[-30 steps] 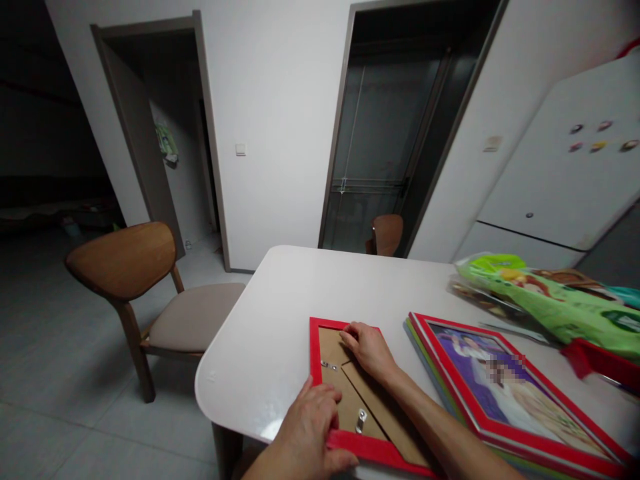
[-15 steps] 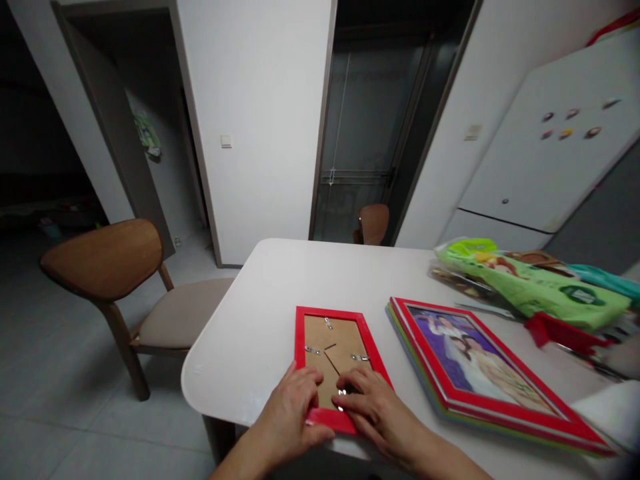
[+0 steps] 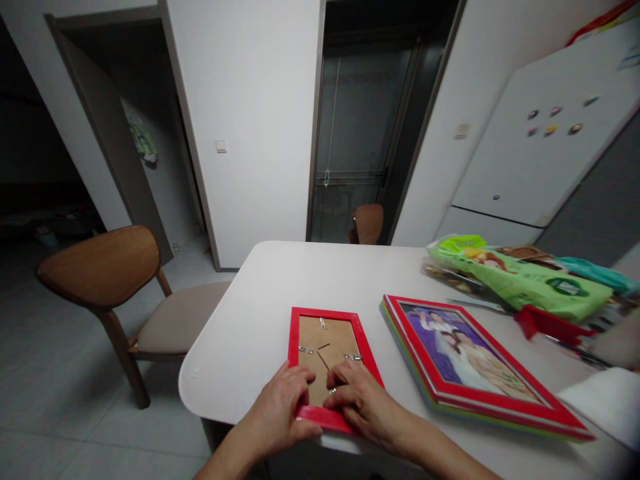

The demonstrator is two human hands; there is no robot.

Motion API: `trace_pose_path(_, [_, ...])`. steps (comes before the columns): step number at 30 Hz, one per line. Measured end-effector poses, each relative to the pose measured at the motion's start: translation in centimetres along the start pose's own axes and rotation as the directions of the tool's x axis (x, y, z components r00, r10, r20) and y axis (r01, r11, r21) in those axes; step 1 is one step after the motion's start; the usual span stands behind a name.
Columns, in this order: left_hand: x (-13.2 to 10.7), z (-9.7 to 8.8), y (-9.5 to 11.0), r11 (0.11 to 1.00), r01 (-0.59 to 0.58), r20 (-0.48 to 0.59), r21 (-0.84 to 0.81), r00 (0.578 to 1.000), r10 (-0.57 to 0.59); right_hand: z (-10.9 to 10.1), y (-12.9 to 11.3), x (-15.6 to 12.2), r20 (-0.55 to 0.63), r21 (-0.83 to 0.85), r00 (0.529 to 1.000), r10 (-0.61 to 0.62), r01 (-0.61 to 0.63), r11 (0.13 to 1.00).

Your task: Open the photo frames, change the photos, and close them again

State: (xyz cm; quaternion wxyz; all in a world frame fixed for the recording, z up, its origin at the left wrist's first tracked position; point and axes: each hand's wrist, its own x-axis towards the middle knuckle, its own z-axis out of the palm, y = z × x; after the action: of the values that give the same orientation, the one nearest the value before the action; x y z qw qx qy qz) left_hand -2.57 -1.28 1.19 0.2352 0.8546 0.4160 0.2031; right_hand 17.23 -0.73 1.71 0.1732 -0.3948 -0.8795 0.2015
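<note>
The left hand [image 3: 283, 403] holds the near left corner of a red frame [image 3: 295, 337], fingers over its side and thumb along the near edge. The right hand [image 3: 363, 400] has its fingers bent at the lower clip [image 3: 333, 391]; whether they pinch it or press it cannot be told. The frame lies face down on the white counter [image 3: 240, 333], low in the middle of the view. Its brown board [image 3: 310, 367] shows dark slits at the centre and metal clips at the top, left and right.

Right of it, near but apart, a stack of frames [image 3: 410, 367] with red, green and grey edges lies at the lower right. The top one holds a photo [image 3: 465, 353] of people in pale clothes against purple.

Beyond the stack, at the right, is a green bag [image 3: 530, 280] with a printed figure and a dark green oval; the white mark in the oval is too blurred to read. A red object [image 3: 545, 323] sits just in front of the bag. The fridge [image 3: 505, 147], upper right, carries round magnets [image 3: 551, 130] and, at its top corner, a bluish label [image 3: 629, 59] too small to read. A wooden chair [image 3: 105, 267] stands at the left.
</note>
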Motion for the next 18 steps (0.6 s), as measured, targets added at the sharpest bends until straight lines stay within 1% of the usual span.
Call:
trace_pose_path(2, [-0.1,0.1,0.5,0.999,0.022,-0.012,0.046,1.000,-0.021,-0.3,0.1,-0.4,-0.076,0.094,0.996,0.041,-0.034,0.995])
trace_pose_path(3, [-0.2,0.4,0.8,0.997,0.028,-0.020,0.078,0.999,-0.026,-0.5,0.3,-0.7,-0.140,0.160,0.986,0.091,-0.068,0.985])
trace_pose_path(4, [-0.2,0.7,1.1,0.993,0.031,-0.027,0.111,0.999,-0.029,-0.6,0.7,-1.1,-0.213,0.235,0.964,0.162,-0.110,0.966])
trace_pose_path(5, [-0.1,1.0,1.4,0.990,0.032,-0.032,0.139,0.999,-0.028,-0.7,1.1,-1.5,-0.284,0.317,0.925,0.251,-0.157,0.935])
trace_pose_path(6, [-0.1,1.4,1.6,0.987,0.031,-0.041,0.157,0.999,-0.024,-0.7,1.5,-1.9,-0.346,0.405,0.870,0.352,-0.200,0.892])
trace_pose_path(7, [0.0,1.6,1.8,0.987,0.024,-0.052,0.161,0.999,-0.016,-0.5,2.0,-2.4,-0.391,0.498,0.800,0.455,-0.231,0.836])
trace_pose_path(8, [0.1,1.8,1.9,0.988,0.010,-0.068,0.152,0.998,0.001,-0.3,2.4,-2.9,-0.417,0.594,0.721,0.553,-0.244,0.766])
trace_pose_path(9, [0.1,1.8,1.9,0.991,-0.011,-0.092,0.132,0.995,0.023,0.0,2.7,-3.4,-0.424,0.688,0.634,0.646,-0.238,0.686])
trace_pose_path(10, [0.2,1.7,2.0,0.994,-0.037,-0.123,0.103,0.991,0.050,0.5,2.8,-3.7,-0.409,0.772,0.557,0.723,-0.212,0.599])
trace_pose_path(11, [0.4,1.6,2.1,0.996,-0.066,-0.157,0.061,0.985,0.075,1.0,2.8,-4.0,-0.380,0.839,0.505,0.775,-0.164,0.519])
trace_pose_path(12, [0.5,1.4,2.2,0.996,-0.087,-0.196,0.006,0.977,0.087,1.7,2.5,-4.0,-0.344,0.885,0.497,0.797,-0.111,0.452])
trace_pose_path(13, [0.7,1.2,2.5,0.993,-0.100,-0.241,-0.066,0.967,0.081,2.3,2.0,-3.9,-0.309,0.914,0.533,0.787,-0.063,0.402])
trace_pose_path(14, [0.9,1.0,3.0,0.981,-0.110,-0.285,-0.161,0.956,0.061,3.0,1.3,-3.4,-0.298,0.925,0.599,0.744,-0.011,0.379])
trace_pose_path(15, [1.1,1.0,3.5,0.953,-0.124,-0.318,-0.276,0.948,0.031,3.5,0.5,-2.8,-0.276,0.929,0.682,0.677,0.008,0.371])
trace_pose_path(16, [1.3,1.0,4.2,0.906,-0.141,-0.331,-0.399,0.944,0.001,3.9,-0.4,-2.1,-0.285,0.922,0.735,0.616,0.033,0.386])
trace_pose_path(17, [1.6,1.1,5.0,0.844,-0.154,-0.327,-0.513,0.945,-0.026,4.2,-1.2,-1.3,-0.305,0.914,0.759,0.576,0.064,0.400])
trace_pose_path(18, [1.8,1.2,5.8,0.780,-0.157,-0.306,-0.606,0.951,-0.046,4.3,-1.9,-0.5,-0.316,0.911,0.768,0.558,0.081,0.404])
